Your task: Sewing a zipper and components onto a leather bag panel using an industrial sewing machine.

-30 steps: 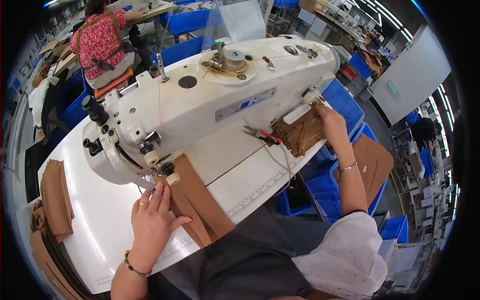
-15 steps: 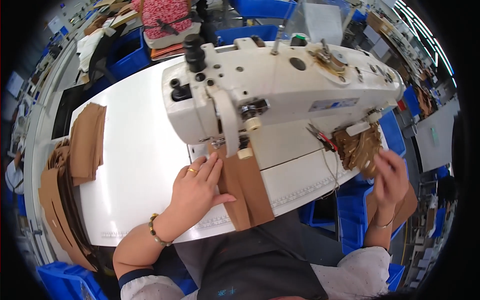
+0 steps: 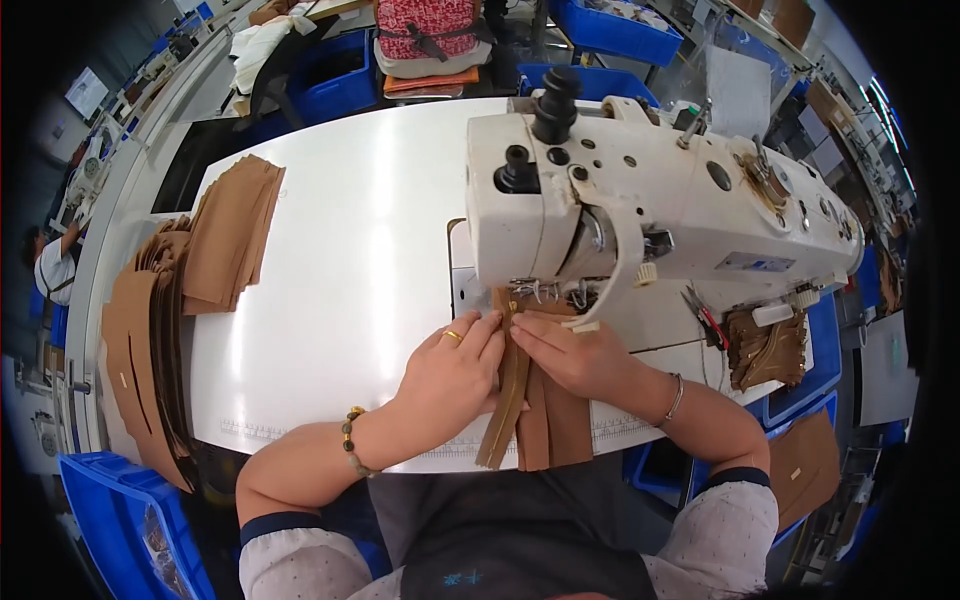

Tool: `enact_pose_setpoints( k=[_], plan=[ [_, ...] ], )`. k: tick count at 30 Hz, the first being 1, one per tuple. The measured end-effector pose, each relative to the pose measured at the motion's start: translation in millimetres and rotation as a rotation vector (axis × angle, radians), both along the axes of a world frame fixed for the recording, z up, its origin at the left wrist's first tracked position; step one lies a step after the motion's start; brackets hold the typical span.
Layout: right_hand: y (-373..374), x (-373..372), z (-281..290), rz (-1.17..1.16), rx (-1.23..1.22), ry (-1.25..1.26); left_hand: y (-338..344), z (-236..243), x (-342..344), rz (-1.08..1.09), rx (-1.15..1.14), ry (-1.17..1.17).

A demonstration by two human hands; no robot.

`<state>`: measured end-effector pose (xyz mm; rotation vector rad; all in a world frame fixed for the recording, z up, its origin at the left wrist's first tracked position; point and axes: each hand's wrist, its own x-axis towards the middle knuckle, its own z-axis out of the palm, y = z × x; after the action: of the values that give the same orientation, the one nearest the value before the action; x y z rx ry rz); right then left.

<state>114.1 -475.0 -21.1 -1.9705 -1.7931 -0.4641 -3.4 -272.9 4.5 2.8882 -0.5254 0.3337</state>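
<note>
My left hand (image 3: 448, 368) and right hand (image 3: 575, 356) meet at 1 brown zip strip (image 3: 508, 425), which runs between my fingertips. The fingertips of 2 hands rest on it near its far end; whether they pinch it or only press, I cannot tell. Just right of the strip, partly under my right hand, lies 1 brown panel (image 3: 568, 425).

I judge the strip light and bendy, stiffer along its teeth, apt to twist or skew; its flat tape edges are the place to hold. The panel looks soft and thin, easily creased, best steadied with flat fingers.

Directly ahead of my grip stands 1 sewing machine (image 3: 665, 215). Well off to the left are 2 stacks: 1 nearer stack (image 3: 235, 240) and 1 outer stack (image 3: 135, 330), pieces uncountable. Beyond my right hand lie 1 pair of red-handled snips (image 3: 710, 322) and 1 brown bunch (image 3: 765, 352).
</note>
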Motion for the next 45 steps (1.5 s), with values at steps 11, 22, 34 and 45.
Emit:
enact_pose_setpoints(
  k=[11, 22, 34, 45],
  plan=[
    [0, 0, 1, -0.051, -0.065, 0.050, -3, -5, 0, 0.037, 0.005, 0.092],
    [1, 4, -4, -0.027, -0.060, 0.135, -5, -4, -1, 0.056, 0.036, 0.063],
    [-6, -1, -9, -0.091, -0.077, 0.110, -4, -3, 0, 0.043, -0.002, 0.071],
    [-15, -19, -2, -0.120, -0.187, 0.222, -10, -4, -7, 0.080, 0.004, 0.069]
  ],
)
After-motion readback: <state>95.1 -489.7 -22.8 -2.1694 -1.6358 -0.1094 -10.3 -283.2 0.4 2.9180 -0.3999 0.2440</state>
